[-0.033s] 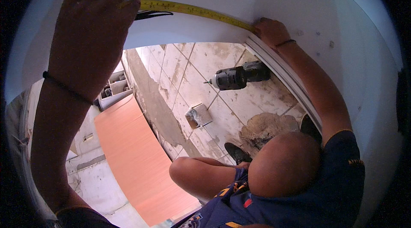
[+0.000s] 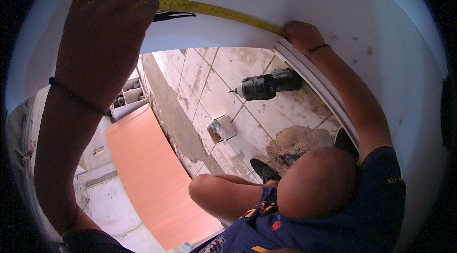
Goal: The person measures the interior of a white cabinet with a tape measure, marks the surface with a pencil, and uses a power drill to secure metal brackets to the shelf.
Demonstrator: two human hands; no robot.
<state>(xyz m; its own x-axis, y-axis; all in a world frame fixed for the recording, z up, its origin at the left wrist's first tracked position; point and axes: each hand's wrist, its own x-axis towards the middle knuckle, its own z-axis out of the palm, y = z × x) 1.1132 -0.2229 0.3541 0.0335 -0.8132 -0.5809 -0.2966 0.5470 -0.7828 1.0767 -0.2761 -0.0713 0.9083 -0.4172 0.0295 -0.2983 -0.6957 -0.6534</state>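
A yellow tape measure (image 2: pixel 216 11) is drawn out across a white panel, its blade bowed in this wide view. At the upper left, my left hand (image 2: pixel 102 39) is closed round one end of it, back of the hand toward me. That hand hides whatever lies under the palm, and a black strap loop (image 2: pixel 175 15) shows beside its fingertips. My right hand (image 2: pixel 303 36) pinches the other end of the blade at the panel's corner, by a white grooved edge strip (image 2: pixel 316 84). The blade's tip is hidden behind those fingers.
A black cordless drill (image 2: pixel 269 85) lies on the dirty tiled floor (image 2: pixel 202 70) below. Near it sits a small open box (image 2: pixel 222 129) with clear plastic inside. An orange-pink board (image 2: pixel 159 177) slants at the lower left, beside a compartmented tray (image 2: pixel 131 99). My bent knees are underneath.
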